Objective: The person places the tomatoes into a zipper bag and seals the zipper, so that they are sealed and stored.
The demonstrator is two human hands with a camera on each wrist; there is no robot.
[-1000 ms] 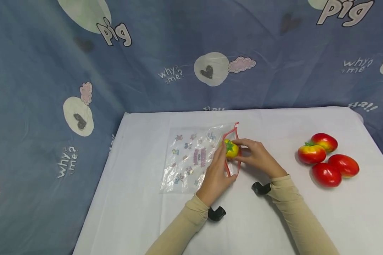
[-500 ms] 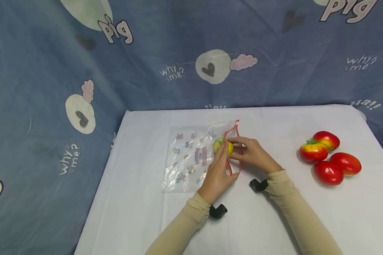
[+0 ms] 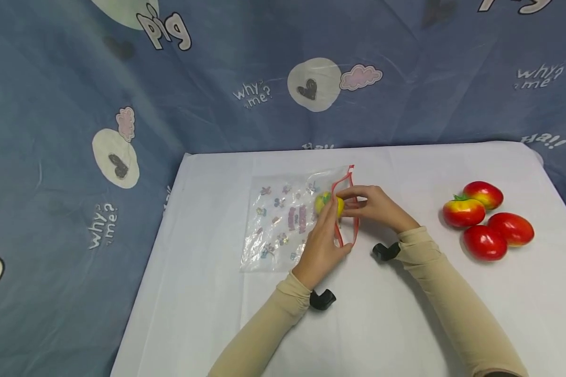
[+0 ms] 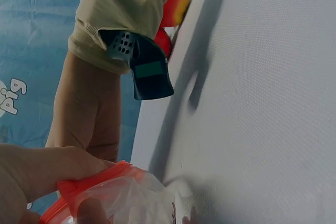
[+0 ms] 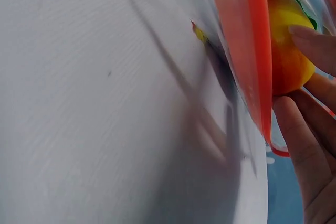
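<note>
A clear zip bag (image 3: 271, 225) with small coloured prints lies flat, its red-edged mouth spread toward the right. My left hand (image 3: 319, 246) holds that mouth; in the left wrist view its thumb (image 4: 63, 166) pinches the red edge (image 4: 97, 181). A yellow-and-red toy fruit (image 5: 286, 45) with a green leafy cap sits just inside the opening. My right hand (image 3: 374, 206) reaches into the mouth and grips the fruit with its fingertips, thumb and fingers on different sides in the right wrist view. Left fingers partly hide the fruit in the head view.
Several red toy fruits, including a front-left fruit (image 3: 463, 213) with a green cap, lie grouped on the right of the white-covered table (image 3: 193, 209). A printed blue curtain (image 3: 217, 57) hangs behind and at the left. Each wrist carries a black camera mount (image 3: 385, 252).
The right hand has moved the yellow-and-red fruit leftward through the red-edged mouth into the bag. The left hand keeps its hold on the bag. The head view has tilted slightly down.
</note>
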